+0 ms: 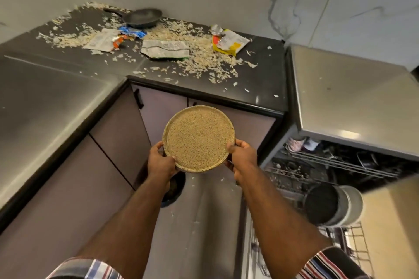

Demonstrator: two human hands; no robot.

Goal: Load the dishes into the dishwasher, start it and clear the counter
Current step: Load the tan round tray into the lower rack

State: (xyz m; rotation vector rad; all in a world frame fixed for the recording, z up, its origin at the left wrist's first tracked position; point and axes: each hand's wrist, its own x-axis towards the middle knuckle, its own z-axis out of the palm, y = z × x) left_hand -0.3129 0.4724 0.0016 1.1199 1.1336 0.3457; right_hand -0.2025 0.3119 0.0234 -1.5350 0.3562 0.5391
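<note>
Holding a plate (198, 138) by its rim, fingers of left hand (160, 161) and right hand (242, 158) curled round it; dishwasher (340, 165) part-loaded, pan (144, 17) and scraps (192, 52) left at the counter's (260, 84) back edge.

The counter (260, 88) at twelve o'clock was crowded by wrappers (165, 48), scattered flakes (204, 61) and a pan (144, 17). Free passage was left toward the open dishwasher rack (335, 163) at three o'clock, where a pot (333, 205) was lodged.

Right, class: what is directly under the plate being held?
Under the plate, held by the left hand and right hand, a dark round bin shows on the floor. Hand and plate cover most of it, so its contents are unclear.
</note>
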